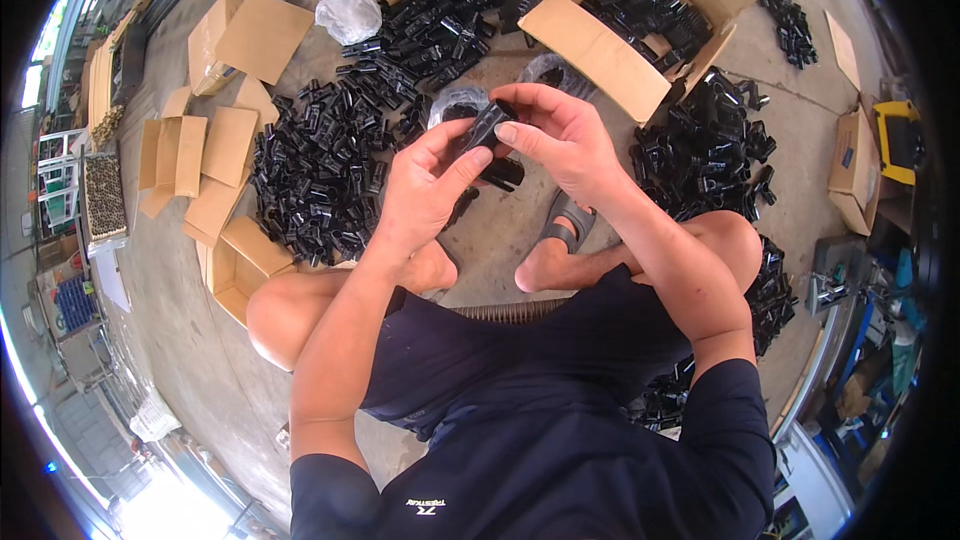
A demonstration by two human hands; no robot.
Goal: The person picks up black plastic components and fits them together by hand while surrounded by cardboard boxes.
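Note:
Between my two hands, in front of my knees, is a glossy black tube fitting [488, 130], tilted, with a lower branch showing below my left thumb. My left hand [428, 175] is closed on its near left side, thumb pressed along it. At its upper end, my right hand [560, 137] pinches it between thumb and curled fingers. Just beyond my hands lie a roll wrapped in clear film [458, 100] and a similar wrapped roll [556, 70], both partly hidden. A large heap of black fittings [318, 165] lies to the left of my hands.
Another heap of black fittings [700, 145] lies at the right. An open cardboard box [597, 42] full of black parts stands at the far right. Empty cardboard cartons [245, 265] sit at the left. A crumpled clear plastic bag [348, 13] rests near the far heap.

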